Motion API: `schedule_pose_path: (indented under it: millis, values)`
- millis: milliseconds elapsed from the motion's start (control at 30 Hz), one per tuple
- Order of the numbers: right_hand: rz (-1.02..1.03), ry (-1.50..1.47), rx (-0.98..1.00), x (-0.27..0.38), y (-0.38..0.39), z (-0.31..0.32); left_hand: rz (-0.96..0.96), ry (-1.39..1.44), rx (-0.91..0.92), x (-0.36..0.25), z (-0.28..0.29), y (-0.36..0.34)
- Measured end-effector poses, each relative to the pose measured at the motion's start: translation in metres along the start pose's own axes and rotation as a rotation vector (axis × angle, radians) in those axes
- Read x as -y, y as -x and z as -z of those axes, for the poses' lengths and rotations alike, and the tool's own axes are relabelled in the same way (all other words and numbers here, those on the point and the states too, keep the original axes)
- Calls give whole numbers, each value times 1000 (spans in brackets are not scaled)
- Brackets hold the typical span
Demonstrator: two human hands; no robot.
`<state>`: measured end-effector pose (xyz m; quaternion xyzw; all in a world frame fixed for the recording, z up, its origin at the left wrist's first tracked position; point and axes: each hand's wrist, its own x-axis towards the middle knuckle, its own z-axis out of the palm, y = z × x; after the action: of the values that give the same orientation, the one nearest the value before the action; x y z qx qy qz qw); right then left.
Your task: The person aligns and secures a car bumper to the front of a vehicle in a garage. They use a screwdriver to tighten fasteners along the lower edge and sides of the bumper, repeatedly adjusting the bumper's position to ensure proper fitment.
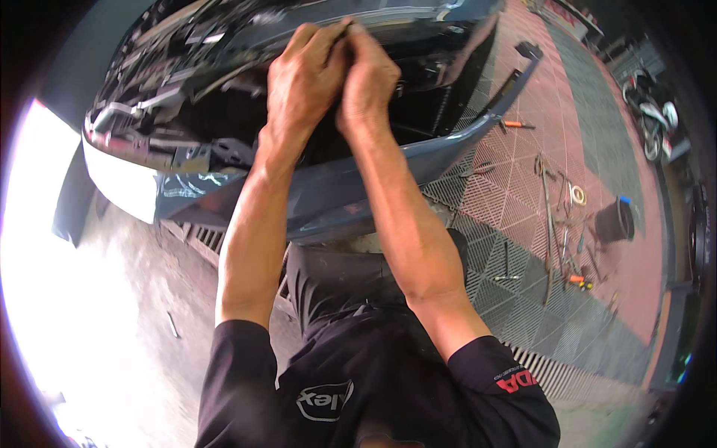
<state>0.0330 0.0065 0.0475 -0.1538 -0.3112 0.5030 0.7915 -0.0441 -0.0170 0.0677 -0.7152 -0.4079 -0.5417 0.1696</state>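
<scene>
Both my arms reach forward over the opened front of a car. My left hand point(305, 75) and my right hand point(370, 81) meet with fingers closed and fingertips together at the far side of the front end. Whatever they pinch is too small and hidden by the fingers. Beneath my wrists is a dark gap behind the grey-blue bumper cover point(325, 196), which hangs away from the body at its right end. A dark blue panel edge point(299, 22) of the car lies just beyond my fingertips.
On the tiled floor to the right lie an orange-handled tool point(517, 125), pliers point(478, 169), a T-shaped wrench point(506, 263), a tape roll point(577, 196) and several other tools near a black bucket point(615, 221). A motorcycle point(651, 116) stands far right. A drain grate point(196, 237) runs below the bumper.
</scene>
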Motion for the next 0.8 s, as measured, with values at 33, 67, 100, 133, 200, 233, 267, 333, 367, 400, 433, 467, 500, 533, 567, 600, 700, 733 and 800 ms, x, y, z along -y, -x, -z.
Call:
schedule_pose_path:
  millis: [33,67,100,133,200,233,267,333,367,400,433,467,500,533,567,600,700,733,800]
  values:
    - [-42,3,10,-1,1,-2,2,3,-62,5,0,0]
    - [-29,29,36,0,5,0,79,22,-126,2,-1,-2]
    - [-19,51,68,-1,8,-1,179,100,-180,-1,6,1]
    - [-23,21,34,-2,4,1,287,110,-178,-6,10,10]
    - [54,40,-24,2,-2,9,519,82,-141,-30,28,34]
    - [49,53,-26,8,-7,16,681,178,1,-32,38,50]
    - [47,59,-33,12,-12,22,789,229,21,-39,47,70]
    - [-14,87,-14,17,-13,23,948,312,-25,-43,57,97]
    - [-51,92,-15,15,-10,22,999,342,-93,-42,59,107]
    - [-86,96,-18,14,-8,21,1048,376,-160,-42,59,114]
    - [-103,123,-31,21,-5,20,1078,428,-78,-47,61,106]
    - [-123,145,-38,23,-5,18,1071,519,-114,-44,56,102]
    - [-111,162,-72,23,-9,21,1207,739,-189,-40,48,92]
    - [-158,159,-124,27,-4,17,1350,944,-295,-34,41,80]
    - [-211,147,-169,30,2,8,1409,1043,-444,-24,30,74]
    - [-228,122,-168,27,2,6,1461,1144,-593,-13,18,69]
    - [-258,62,-173,29,-6,15,1407,1411,-743,3,-3,57]
    - [-270,46,-163,32,-9,18,1351,1497,-739,4,-10,50]
    - [-321,29,-143,36,-10,25,1312,1464,-676,7,-15,57]
